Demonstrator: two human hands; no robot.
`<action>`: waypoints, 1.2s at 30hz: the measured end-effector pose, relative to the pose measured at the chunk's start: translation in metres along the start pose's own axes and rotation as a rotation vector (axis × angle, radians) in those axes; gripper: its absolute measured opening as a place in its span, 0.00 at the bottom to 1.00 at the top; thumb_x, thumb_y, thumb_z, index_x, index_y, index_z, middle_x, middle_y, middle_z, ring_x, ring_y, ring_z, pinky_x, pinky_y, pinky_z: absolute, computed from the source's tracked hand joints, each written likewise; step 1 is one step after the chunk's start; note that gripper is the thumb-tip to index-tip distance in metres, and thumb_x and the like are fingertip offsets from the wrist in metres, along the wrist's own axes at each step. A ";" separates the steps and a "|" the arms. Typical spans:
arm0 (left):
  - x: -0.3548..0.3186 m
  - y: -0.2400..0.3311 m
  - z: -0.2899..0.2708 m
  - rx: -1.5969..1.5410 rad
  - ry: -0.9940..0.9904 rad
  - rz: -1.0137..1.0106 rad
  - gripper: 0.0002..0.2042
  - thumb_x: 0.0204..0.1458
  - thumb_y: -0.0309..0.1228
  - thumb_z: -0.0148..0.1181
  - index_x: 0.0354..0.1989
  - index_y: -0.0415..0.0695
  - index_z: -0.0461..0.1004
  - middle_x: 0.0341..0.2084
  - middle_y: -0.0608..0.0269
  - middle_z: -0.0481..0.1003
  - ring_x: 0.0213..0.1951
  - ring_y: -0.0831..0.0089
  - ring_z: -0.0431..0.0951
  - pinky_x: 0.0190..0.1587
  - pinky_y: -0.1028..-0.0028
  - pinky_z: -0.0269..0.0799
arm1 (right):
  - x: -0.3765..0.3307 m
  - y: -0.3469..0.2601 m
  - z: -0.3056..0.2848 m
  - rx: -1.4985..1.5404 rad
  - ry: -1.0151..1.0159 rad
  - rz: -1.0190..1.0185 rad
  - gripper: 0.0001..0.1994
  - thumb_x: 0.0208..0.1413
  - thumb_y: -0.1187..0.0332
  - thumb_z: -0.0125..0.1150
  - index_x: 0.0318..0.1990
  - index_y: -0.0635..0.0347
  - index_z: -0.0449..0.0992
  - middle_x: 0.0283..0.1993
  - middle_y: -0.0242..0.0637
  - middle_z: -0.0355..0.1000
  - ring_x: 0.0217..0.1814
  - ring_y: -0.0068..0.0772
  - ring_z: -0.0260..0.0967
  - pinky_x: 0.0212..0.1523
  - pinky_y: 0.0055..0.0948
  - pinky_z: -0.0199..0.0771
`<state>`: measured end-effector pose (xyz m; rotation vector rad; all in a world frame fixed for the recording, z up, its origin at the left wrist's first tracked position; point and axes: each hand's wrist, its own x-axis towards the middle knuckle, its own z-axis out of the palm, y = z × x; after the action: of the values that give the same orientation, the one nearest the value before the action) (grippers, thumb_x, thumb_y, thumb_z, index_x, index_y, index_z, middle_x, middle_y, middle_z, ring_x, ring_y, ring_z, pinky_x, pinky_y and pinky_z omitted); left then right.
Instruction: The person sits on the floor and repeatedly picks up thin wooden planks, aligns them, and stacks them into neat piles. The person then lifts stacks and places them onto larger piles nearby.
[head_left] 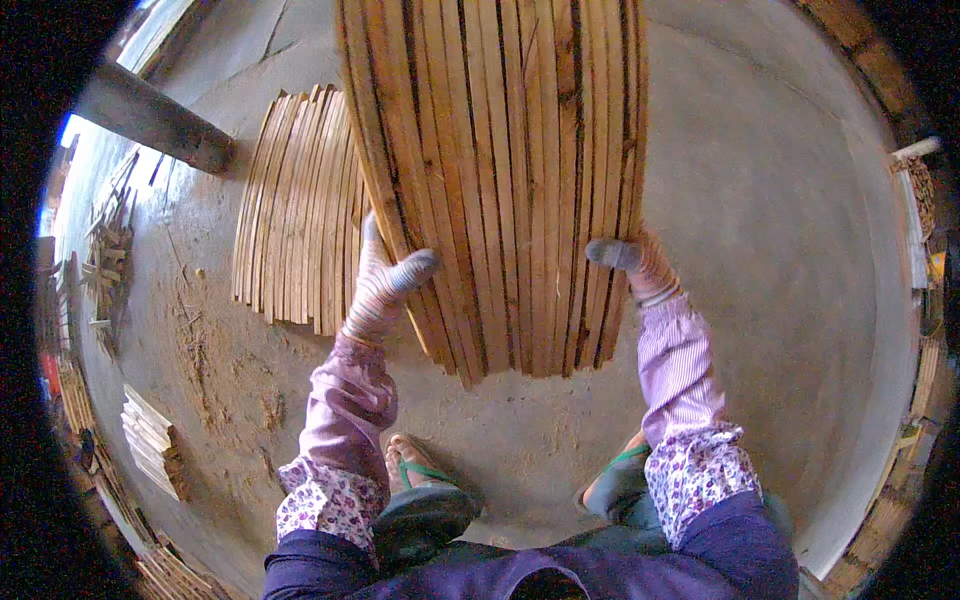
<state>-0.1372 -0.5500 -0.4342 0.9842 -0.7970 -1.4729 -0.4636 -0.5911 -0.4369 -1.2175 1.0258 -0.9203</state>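
The bundle of thin wooden slats (500, 180) is held up in front of the person, above the concrete floor (760, 250). The gloved left hand (385, 280) clasps its left edge and the gloved right hand (630, 262) its right edge, both closed on the wood, likely so that the loose strips stay together. A second fan of slats (295, 210) lies on the floor just beside it. The bundle's top is cut off; its underside and the fingers behind it are hidden.

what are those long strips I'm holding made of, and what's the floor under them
The strips look like thin raw wood, unfinished: pale tan with grain lines and dark streaks. The floor looks like bare grey concrete, smooth and matte, with dirt or sawdust scattered on its left side.
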 end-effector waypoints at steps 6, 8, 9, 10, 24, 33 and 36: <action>0.030 0.059 0.025 0.226 -0.178 0.158 0.52 0.30 0.29 0.81 0.67 0.49 0.54 0.57 0.62 0.69 0.59 0.63 0.69 0.61 0.62 0.68 | 0.003 -0.042 -0.042 -0.293 0.032 -0.093 0.34 0.37 0.60 0.81 0.55 0.58 0.74 0.53 0.37 0.77 0.55 0.31 0.73 0.56 0.36 0.74; 0.028 0.064 0.025 0.253 -0.150 0.078 0.52 0.29 0.28 0.81 0.67 0.48 0.54 0.58 0.62 0.68 0.59 0.63 0.69 0.61 0.61 0.68 | 0.002 -0.041 -0.045 -0.314 0.016 -0.068 0.36 0.36 0.59 0.82 0.56 0.58 0.74 0.55 0.37 0.76 0.59 0.31 0.71 0.59 0.35 0.72; 0.026 0.064 0.024 0.269 -0.132 0.034 0.52 0.29 0.27 0.81 0.67 0.48 0.55 0.58 0.62 0.68 0.60 0.63 0.68 0.62 0.61 0.67 | 0.005 -0.040 -0.043 -0.319 -0.009 -0.046 0.37 0.36 0.58 0.82 0.56 0.58 0.74 0.57 0.37 0.75 0.61 0.32 0.70 0.60 0.34 0.71; 0.024 0.059 0.022 0.285 -0.148 0.026 0.51 0.29 0.27 0.81 0.66 0.48 0.55 0.58 0.63 0.68 0.60 0.63 0.68 0.62 0.61 0.67 | 0.008 -0.037 -0.041 -0.320 -0.062 0.002 0.37 0.36 0.58 0.82 0.57 0.58 0.73 0.58 0.37 0.75 0.62 0.32 0.69 0.62 0.34 0.70; 0.075 -0.066 -0.010 0.085 -0.294 -0.155 0.61 0.26 0.30 0.84 0.70 0.50 0.43 0.64 0.61 0.62 0.64 0.66 0.63 0.65 0.60 0.63 | 0.012 0.072 -0.067 -0.627 0.002 -0.170 0.33 0.43 0.63 0.77 0.59 0.57 0.72 0.57 0.36 0.75 0.65 0.38 0.66 0.66 0.38 0.64; 0.107 -0.033 -0.003 -0.090 -0.191 -0.135 0.53 0.30 0.37 0.83 0.66 0.49 0.52 0.57 0.54 0.68 0.60 0.58 0.68 0.60 0.54 0.67 | 0.025 0.058 -0.062 -0.506 0.125 -0.178 0.34 0.37 0.72 0.77 0.58 0.60 0.71 0.58 0.38 0.71 0.61 0.36 0.66 0.59 0.39 0.73; 0.103 0.008 0.000 0.502 -0.118 0.192 0.50 0.28 0.43 0.83 0.62 0.45 0.58 0.51 0.51 0.73 0.56 0.56 0.71 0.58 0.60 0.69 | 0.022 0.033 -0.041 -0.010 0.192 0.031 0.33 0.39 0.71 0.75 0.57 0.59 0.71 0.57 0.38 0.71 0.60 0.36 0.67 0.57 0.40 0.74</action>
<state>-0.1354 -0.6529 -0.4415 1.1561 -1.3516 -1.1947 -0.4966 -0.6193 -0.4741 -1.1337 1.1992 -1.0232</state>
